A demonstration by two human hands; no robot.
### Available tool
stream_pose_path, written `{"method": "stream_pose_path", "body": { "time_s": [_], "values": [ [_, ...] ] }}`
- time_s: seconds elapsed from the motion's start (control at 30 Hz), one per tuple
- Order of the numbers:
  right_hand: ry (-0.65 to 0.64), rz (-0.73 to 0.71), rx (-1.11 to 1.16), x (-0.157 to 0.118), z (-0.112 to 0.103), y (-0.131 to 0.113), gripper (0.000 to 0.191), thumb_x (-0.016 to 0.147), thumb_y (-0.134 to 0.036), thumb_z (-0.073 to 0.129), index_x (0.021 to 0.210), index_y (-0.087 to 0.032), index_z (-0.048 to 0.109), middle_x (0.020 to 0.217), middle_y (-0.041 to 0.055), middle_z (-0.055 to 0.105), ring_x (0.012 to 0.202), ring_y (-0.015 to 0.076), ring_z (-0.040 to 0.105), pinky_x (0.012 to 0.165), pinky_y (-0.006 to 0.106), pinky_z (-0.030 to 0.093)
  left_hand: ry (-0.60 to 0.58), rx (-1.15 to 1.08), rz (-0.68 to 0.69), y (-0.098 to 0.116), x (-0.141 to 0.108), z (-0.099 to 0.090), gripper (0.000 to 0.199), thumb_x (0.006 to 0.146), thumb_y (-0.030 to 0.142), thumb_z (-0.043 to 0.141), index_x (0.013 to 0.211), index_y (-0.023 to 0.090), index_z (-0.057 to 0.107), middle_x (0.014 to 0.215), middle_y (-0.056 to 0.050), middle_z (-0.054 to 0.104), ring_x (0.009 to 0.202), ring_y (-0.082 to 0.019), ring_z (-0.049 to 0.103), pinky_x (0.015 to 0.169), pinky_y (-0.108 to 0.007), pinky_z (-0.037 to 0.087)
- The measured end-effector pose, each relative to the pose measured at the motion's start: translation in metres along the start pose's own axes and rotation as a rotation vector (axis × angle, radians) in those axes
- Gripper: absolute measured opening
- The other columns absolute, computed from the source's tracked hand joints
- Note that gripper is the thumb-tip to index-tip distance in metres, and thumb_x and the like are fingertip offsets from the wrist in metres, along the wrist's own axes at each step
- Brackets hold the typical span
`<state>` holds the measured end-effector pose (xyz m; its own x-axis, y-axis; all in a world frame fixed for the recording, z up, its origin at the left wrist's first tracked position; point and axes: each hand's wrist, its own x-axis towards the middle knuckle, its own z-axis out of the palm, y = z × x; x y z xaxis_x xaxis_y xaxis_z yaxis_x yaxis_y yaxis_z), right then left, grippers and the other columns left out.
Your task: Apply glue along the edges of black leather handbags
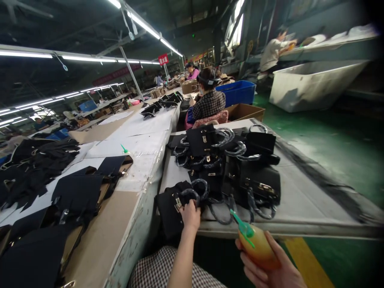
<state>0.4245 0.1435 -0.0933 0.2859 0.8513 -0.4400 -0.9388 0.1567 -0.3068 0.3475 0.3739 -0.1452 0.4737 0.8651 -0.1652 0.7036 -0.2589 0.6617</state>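
My left hand (191, 216) reaches forward to a black handbag (168, 210) near the side table's front left corner. Its fingers are closed on the bag beside the gold clasp and the wrapped handle. At the lower right, my right hand (271, 260) is wrapped round a yellow-orange glue bottle (260, 248) with a green nozzle, which points up and to the left. Just beyond my left hand lies a pile of black handbags (210, 174) with plastic-wrapped handles and gold clasps.
On the long table (126, 216) at left lie black bag pieces (79, 190) and a green-tipped nozzle (124, 149). A person (208, 100) in a checked shirt sits ahead, near a blue bin (237, 94) and a cardboard box (246, 112). A large pale tub (312, 86) stands at right.
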Motion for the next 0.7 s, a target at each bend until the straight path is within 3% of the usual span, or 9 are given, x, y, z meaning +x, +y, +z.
{"method": "stream_pose_path", "body": {
  "time_s": [0.07,0.2,0.3,0.4,0.47,0.57,0.7],
  "values": [
    [-0.023,-0.04,-0.005,-0.002,0.005,-0.004,0.035,0.093,-0.049,0.062,0.103,-0.017,0.067,0.09,0.0108,0.072,0.049,0.0071,0.047,0.041,0.017,0.037,0.049,-0.078,0.0,-0.006,-0.009,-0.022,0.015,0.092,0.025,0.059,0.099,0.014,0.066,0.088,-0.008,0.07,0.09,-0.024,0.066,0.095,-0.043,0.044],
    [0.008,-0.049,-0.025,-0.007,0.023,-0.012,0.033,0.094,-0.043,0.062,0.117,-0.019,0.064,0.112,0.0136,0.072,0.08,0.0208,0.066,0.049,0.024,0.047,0.186,-0.284,0.046,-0.015,-0.045,-0.1,0.038,0.095,0.052,0.051,0.102,0.018,0.065,0.071,-0.001,0.059,0.067,-0.018,0.057,0.067,-0.029,0.044],
    [0.017,-0.003,-0.044,-0.006,0.034,-0.01,0.034,0.093,-0.042,0.063,0.121,-0.022,0.063,0.125,0.0116,0.069,0.11,0.0292,0.064,0.055,0.028,0.053,0.228,-0.437,0.082,-0.012,-0.097,-0.163,0.042,0.096,0.058,0.046,0.095,0.019,0.061,0.056,0.008,0.032,0.049,-0.01,0.035,0.054,-0.024,0.032],
    [0.019,0.104,-0.071,-0.009,0.037,0.002,0.03,0.093,-0.041,0.063,0.117,-0.024,0.065,0.122,0.0087,0.071,0.11,0.0294,0.065,0.063,0.034,0.057,0.238,-0.697,0.18,-0.002,-0.162,-0.207,0.031,0.096,0.048,0.055,0.088,0.018,0.061,0.055,0.01,0.021,0.048,-0.007,0.023,0.061,-0.025,0.036],
    [0.014,0.251,-0.083,-0.016,0.035,0.015,0.03,0.094,-0.041,0.062,0.116,-0.022,0.066,0.118,0.0101,0.073,0.101,0.0284,0.069,0.066,0.036,0.058,0.238,-0.88,0.254,0.004,-0.202,-0.223,0.026,0.096,0.042,0.059,0.087,0.019,0.065,0.054,0.011,0.019,0.047,-0.006,0.021,0.07,-0.028,0.041],
    [-0.045,0.543,-0.079,-0.036,0.029,0.036,0.037,0.096,-0.044,0.058,0.116,-0.015,0.067,0.108,0.0146,0.075,0.088,0.0249,0.072,0.063,0.031,0.057,0.199,-0.984,0.302,0.003,-0.251,-0.234,0.028,0.096,0.045,0.058,0.087,0.02,0.067,0.051,0.012,0.017,0.045,-0.005,0.021,0.083,-0.033,0.043],
    [-0.075,0.814,-0.117,-0.069,0.019,0.058,0.037,0.098,-0.047,0.054,0.112,-0.016,0.07,0.104,0.014,0.076,0.085,0.0256,0.073,0.056,0.028,0.056,0.159,-1.085,0.369,-0.011,-0.295,-0.235,0.031,0.098,0.048,0.054,0.088,0.021,0.067,0.047,0.013,0.018,0.043,-0.006,0.021,0.077,-0.03,0.043]
  ]
}}
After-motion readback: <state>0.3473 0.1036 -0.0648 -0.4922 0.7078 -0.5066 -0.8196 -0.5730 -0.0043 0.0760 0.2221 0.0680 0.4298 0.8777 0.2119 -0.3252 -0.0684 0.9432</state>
